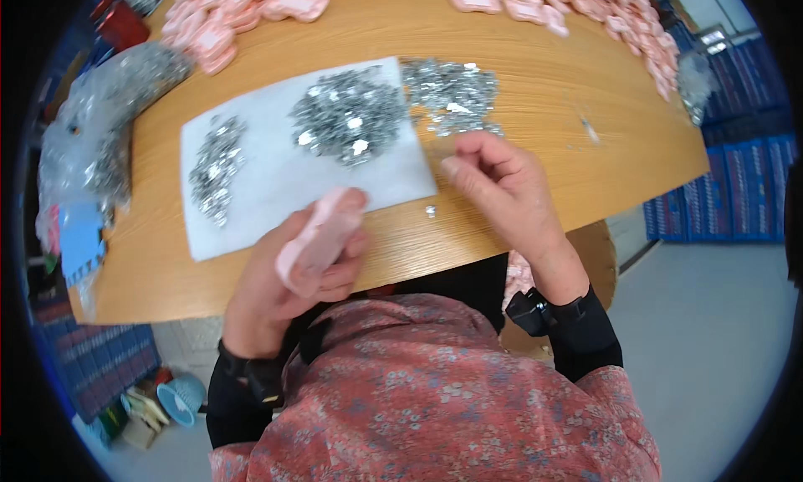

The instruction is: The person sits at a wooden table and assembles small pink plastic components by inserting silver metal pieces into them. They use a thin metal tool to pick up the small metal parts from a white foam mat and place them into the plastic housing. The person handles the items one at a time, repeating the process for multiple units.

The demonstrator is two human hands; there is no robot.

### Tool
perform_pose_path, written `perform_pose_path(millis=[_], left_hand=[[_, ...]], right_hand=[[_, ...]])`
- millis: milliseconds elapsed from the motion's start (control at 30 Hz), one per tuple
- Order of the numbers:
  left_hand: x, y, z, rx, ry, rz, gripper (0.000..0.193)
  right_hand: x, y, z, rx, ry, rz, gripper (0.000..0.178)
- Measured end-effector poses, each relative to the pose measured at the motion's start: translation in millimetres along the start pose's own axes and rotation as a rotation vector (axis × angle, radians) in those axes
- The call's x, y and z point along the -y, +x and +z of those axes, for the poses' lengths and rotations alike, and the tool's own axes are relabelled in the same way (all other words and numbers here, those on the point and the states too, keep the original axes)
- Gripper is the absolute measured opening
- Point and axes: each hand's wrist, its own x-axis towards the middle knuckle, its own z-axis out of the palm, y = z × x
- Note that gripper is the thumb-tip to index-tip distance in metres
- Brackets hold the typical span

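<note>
My left hand (266, 283) is wrapped round a pale pink, rounded plastic piece (320, 238), held tilted above the table's near edge. Thumb and fingertips of my right hand (517, 193) come together in a pinch over the wood; whatever may be between them is too small to make out. Just beyond it lies a heap of small shiny silver pieces (452, 87). A larger silver heap (347, 114) and a thinner one (219, 168) rest on a white mat (266, 160). One tiny silver bit (431, 211) sits between my hands, off the mat.
Many similar pink pieces form one heap (242, 9) at the far left and another (611, 17) at the far right. A clear plastic bag (92, 135) bulges over the table's left side, by a red container (122, 23). Blue crates (732, 185) stand on the right.
</note>
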Motion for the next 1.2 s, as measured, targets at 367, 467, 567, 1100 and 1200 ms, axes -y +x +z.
perform_pose_path(millis=[367,467,567,1100,1200], left_hand=[[-3.7,-2.3,13.0,-0.290,0.393,0.434,0.058],[-5.7,-7.1,-6.9,-0.246,0.219,0.445,0.052],[-0.8,-6.8,-10.4,-0.294,0.011,0.510,0.041],[1.1,-20.2,-11.0,-0.216,0.180,0.406,0.061],[2.4,-21.3,-14.7,-0.202,0.174,0.413,0.060]], right_hand=[[-55.2,-7.7,-148.8,-0.495,-0.701,0.092,0.017],[-47.7,0.1,-149.5,-0.497,-0.723,0.125,0.016],[-34.8,2.5,-126.7,-0.325,-0.698,-0.042,0.015],[6.6,20.3,16.7,0.105,-0.456,-0.279,0.014],[11.8,34.3,34.0,0.127,-0.524,-0.426,0.015]])
